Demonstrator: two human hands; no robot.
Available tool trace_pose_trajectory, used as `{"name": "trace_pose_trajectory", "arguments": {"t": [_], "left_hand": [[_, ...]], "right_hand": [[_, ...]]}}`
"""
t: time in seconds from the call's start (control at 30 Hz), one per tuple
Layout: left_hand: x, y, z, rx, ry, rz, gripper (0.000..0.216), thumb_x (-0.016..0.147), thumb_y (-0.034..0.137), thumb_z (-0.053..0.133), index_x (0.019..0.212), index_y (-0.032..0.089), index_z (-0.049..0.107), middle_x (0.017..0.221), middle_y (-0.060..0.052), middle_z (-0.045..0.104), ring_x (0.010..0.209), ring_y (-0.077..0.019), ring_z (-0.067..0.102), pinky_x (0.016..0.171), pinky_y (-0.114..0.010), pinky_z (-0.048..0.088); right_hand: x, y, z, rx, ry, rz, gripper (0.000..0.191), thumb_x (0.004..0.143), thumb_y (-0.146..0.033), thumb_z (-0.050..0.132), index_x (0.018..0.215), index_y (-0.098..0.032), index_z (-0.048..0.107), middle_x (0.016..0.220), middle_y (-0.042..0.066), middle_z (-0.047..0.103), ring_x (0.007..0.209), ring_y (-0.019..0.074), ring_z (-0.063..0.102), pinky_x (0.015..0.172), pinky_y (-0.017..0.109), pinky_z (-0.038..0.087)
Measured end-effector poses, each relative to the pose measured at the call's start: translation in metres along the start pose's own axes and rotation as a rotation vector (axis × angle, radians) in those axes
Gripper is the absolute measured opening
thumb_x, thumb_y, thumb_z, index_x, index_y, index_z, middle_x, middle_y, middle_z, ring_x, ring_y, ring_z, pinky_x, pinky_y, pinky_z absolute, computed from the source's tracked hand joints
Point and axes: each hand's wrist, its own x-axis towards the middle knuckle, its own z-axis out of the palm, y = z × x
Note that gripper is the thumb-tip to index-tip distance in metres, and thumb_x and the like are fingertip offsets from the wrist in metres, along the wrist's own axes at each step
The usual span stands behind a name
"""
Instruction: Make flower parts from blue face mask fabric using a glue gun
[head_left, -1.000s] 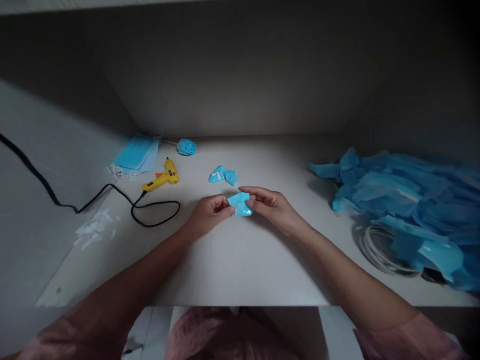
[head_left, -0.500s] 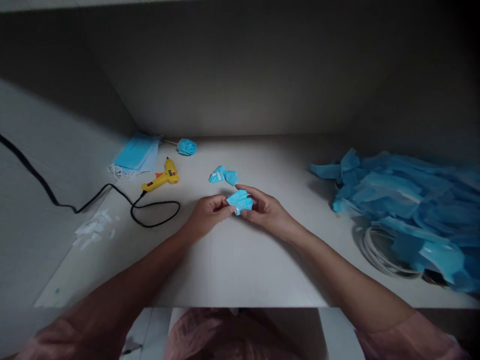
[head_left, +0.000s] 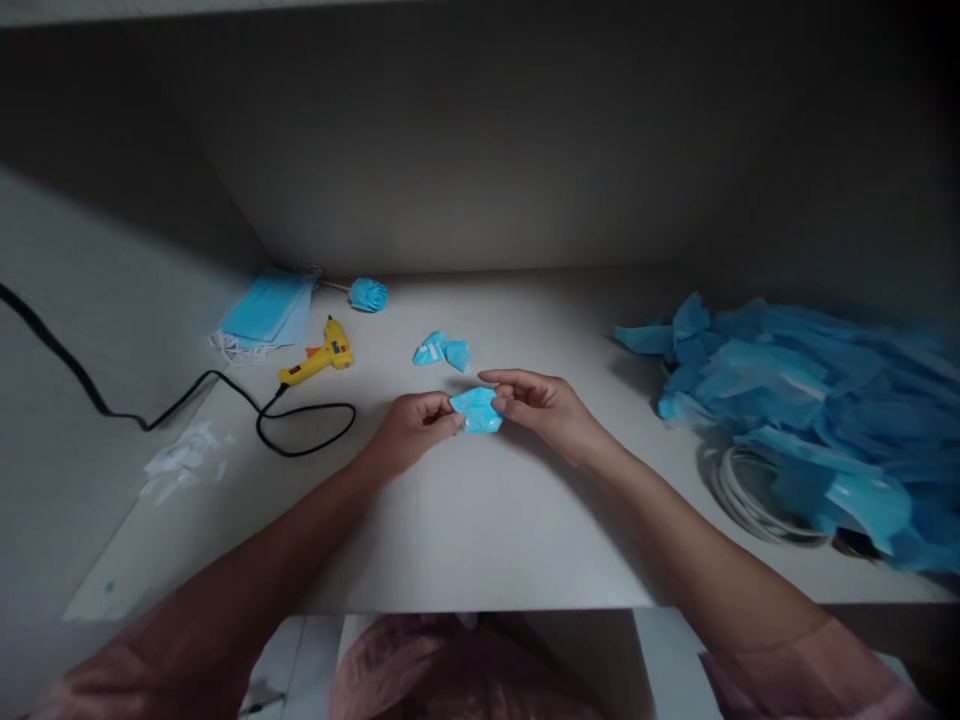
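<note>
A small folded piece of blue fabric (head_left: 475,409) is pinched between my two hands just above the white tabletop (head_left: 487,520). My left hand (head_left: 412,428) grips its left end with closed fingers. On the right end, my right hand (head_left: 544,405) pinches it between thumb and fingertips. A little beyond them lie two small blue scraps (head_left: 441,351).
A yellow glue gun (head_left: 316,357) with a black cord (head_left: 300,425) lies at the left. Behind it sit a stack of blue face masks (head_left: 270,308) and a blue fabric rose (head_left: 369,294). A big heap of blue fabric pieces (head_left: 810,400) covers the right side over a coiled white cable (head_left: 742,495). White scraps (head_left: 184,462) lie far left.
The blue piece was turned and crumpled between my fingers half a second ago, and is now held flatter again. Both hands stay in almost the same place.
</note>
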Motion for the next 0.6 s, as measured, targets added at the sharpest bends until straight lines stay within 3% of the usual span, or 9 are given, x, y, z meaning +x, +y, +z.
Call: {"name": "trace_pose_trajectory", "arguments": {"t": [0.2,0.33,0.47,0.6], "left_hand": [[-0.001,0.005,-0.004,-0.091,-0.032,-0.045,0.023,0.074,0.037,0.056,0.066,0.016,0.059,0.063,0.000,0.059,0.057,-0.0097,0.049,0.056,-0.023,0.040],[0.002,0.003,-0.009,-0.134,0.081,-0.025,0.027,0.079,0.038,0.053,0.083,0.015,0.066,0.067,-0.001,0.060,0.058,-0.0100,0.050,0.054,-0.023,0.040],[0.009,-0.006,-0.015,-0.115,0.232,0.001,0.025,0.080,0.034,0.052,0.090,0.015,0.066,0.069,0.001,0.058,0.056,-0.0088,0.047,0.051,-0.021,0.037],[0.013,-0.012,-0.019,-0.129,0.290,0.026,0.025,0.079,0.033,0.053,0.093,0.015,0.065,0.069,0.001,0.057,0.055,-0.0085,0.046,0.049,-0.020,0.035]], "right_hand": [[0.000,0.002,0.000,-0.044,0.025,0.005,0.040,0.078,-0.038,0.070,0.115,-0.021,0.067,0.080,0.001,0.063,0.073,0.0119,0.055,0.074,0.030,0.046],[0.002,0.009,0.001,-0.114,0.041,0.002,0.041,0.082,-0.038,0.065,0.117,-0.018,0.066,0.083,0.002,0.065,0.073,0.0122,0.056,0.072,0.030,0.046],[0.003,0.014,0.002,-0.447,-0.005,-0.054,0.036,0.090,-0.032,0.052,0.120,-0.019,0.065,0.093,0.005,0.070,0.079,0.0155,0.060,0.075,0.032,0.047],[0.007,0.003,-0.002,-0.838,-0.003,-0.194,0.038,0.092,-0.020,0.043,0.124,-0.022,0.063,0.115,0.009,0.068,0.099,0.0220,0.063,0.087,0.035,0.045]]}}
